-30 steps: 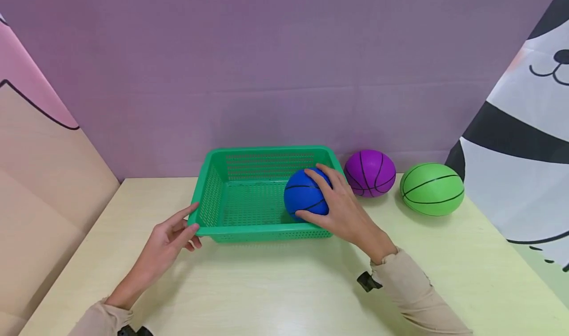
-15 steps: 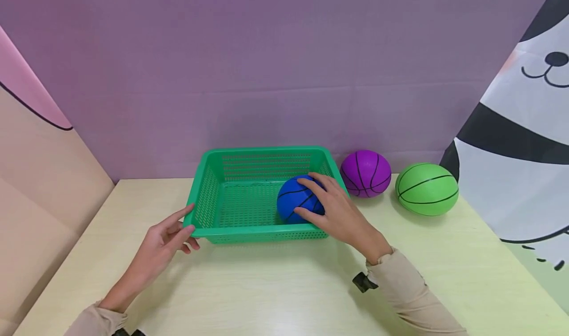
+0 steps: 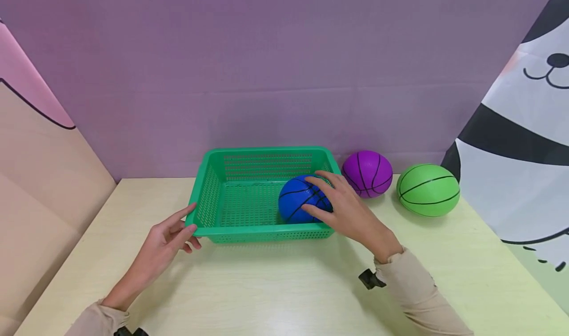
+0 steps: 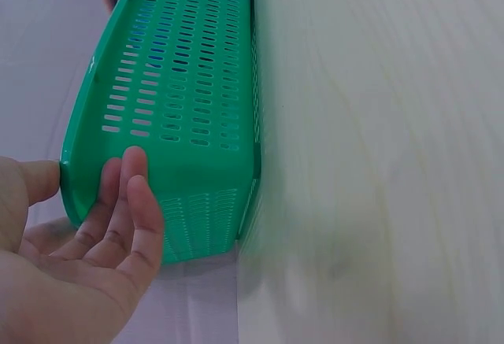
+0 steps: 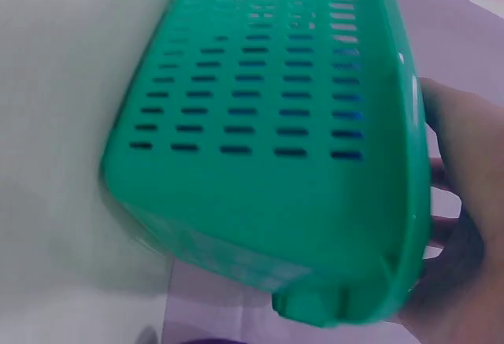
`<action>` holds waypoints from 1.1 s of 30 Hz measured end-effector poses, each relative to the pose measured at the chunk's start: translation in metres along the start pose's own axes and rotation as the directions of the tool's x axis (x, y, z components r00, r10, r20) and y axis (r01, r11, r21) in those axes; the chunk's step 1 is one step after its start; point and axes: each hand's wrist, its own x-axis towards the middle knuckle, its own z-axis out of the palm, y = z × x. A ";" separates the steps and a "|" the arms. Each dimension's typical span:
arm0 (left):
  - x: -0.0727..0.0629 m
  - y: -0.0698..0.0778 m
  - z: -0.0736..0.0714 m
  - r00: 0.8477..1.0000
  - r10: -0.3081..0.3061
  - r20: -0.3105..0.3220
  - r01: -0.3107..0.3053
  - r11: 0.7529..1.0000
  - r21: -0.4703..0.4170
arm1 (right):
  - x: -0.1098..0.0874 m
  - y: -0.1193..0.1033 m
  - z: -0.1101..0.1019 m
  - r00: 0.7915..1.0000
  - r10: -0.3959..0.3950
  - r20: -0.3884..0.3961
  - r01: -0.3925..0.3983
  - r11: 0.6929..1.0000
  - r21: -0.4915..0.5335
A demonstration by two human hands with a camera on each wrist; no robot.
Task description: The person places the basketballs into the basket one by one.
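A blue ball with black basketball lines sits in the right end of a green slotted plastic basket. My right hand is over the basket's right front corner, thumb and fingers spread loosely at the ball's right side. In the right wrist view the basket wall hides the ball, apart from blue showing through the slots. My left hand holds the basket's front left corner. In the left wrist view its thumb meets the rim and the other fingers curl under it against the outer wall.
A purple ball stands close to the basket's right side, near the purple backdrop. Farther right on the pale wooden table is a light green ball. Printed cloth panels border the table at left and right.
The blue ball has come down lower into the basket. My right hand has then loosened and drawn slightly right, away from the ball. The left hand stays at the basket corner.
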 end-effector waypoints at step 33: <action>-0.001 -0.002 0.001 1.000 0.009 -0.006 -0.009 1.000 -0.007 | -0.037 0.136 -0.080 0.898 0.353 -0.264 -0.386 0.918 -0.084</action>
